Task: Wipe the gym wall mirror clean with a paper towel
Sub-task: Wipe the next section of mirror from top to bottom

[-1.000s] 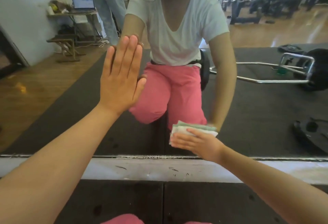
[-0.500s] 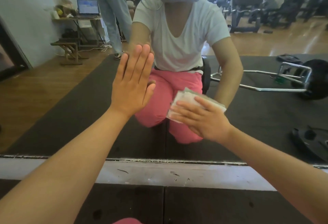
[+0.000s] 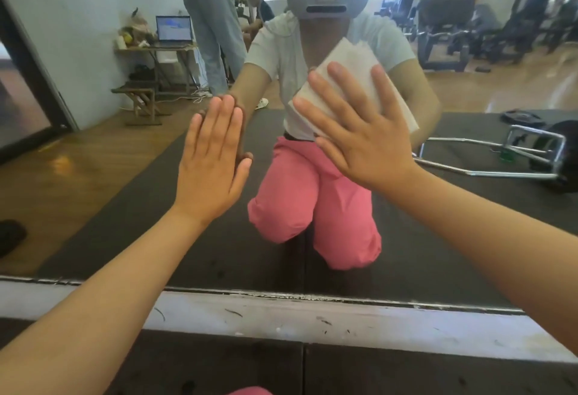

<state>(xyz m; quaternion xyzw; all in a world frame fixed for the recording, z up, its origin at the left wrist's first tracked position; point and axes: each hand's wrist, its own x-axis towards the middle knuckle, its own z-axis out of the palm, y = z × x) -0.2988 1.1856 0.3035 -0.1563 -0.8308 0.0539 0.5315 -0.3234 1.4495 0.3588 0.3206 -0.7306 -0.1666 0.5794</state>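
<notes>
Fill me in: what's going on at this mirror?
A person kneeling before the gym wall mirror is wiping it. The right hand presses a folded paper towel flat against the glass with straight, spread fingers, high up near the reflected chest. The left hand lies flat on the mirror beside it, fingers together, holding nothing.

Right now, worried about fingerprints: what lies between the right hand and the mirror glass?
A folded white paper towel, pressed flat against the large wall mirror under the spread fingers of the right hand; the head view shows it.
</notes>
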